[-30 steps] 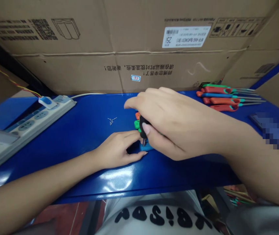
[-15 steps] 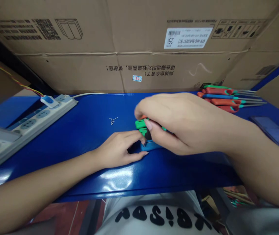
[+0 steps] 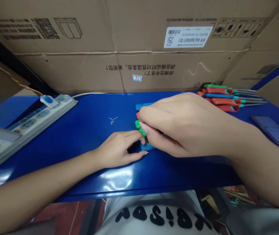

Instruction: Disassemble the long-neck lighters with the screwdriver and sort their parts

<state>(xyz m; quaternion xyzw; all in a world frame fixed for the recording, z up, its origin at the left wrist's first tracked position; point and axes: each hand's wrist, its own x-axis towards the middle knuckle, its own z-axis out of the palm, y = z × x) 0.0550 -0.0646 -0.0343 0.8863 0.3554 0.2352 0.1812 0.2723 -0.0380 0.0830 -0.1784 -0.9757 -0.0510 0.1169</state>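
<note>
Two bare hands work at the middle of a blue counter (image 3: 85,124), nearer its front edge than its far edge. The left hand (image 3: 120,148) rests on the surface, thumb and forefinger a little apart and set on opposite sides of the left end of a blue handle (image 3: 149,147), which lies flat and parallel to the front edge. The right hand (image 3: 178,127) arches over the handle, its fingers closed on a dark tool (image 3: 146,141); most of the tool is hidden by the hand, and its lower end meets the blue handle beside the left forefinger. Beyond, in a row toward the far edge, show the left ends of two green handles (image 3: 142,131), an orange handle (image 3: 138,115) and a second blue handle (image 3: 143,106), partly covered by the right hand. Small screws (image 3: 112,121) lie in a loose cluster left of this row. A white power strip (image 3: 35,119) runs along the counter's left end. Near the far right corner lies a pile of long-tipped tools (image 3: 224,96); a phone (image 3: 271,130) lies by the right end. Printed cardboard (image 3: 80,71) stands along the far edge.
</note>
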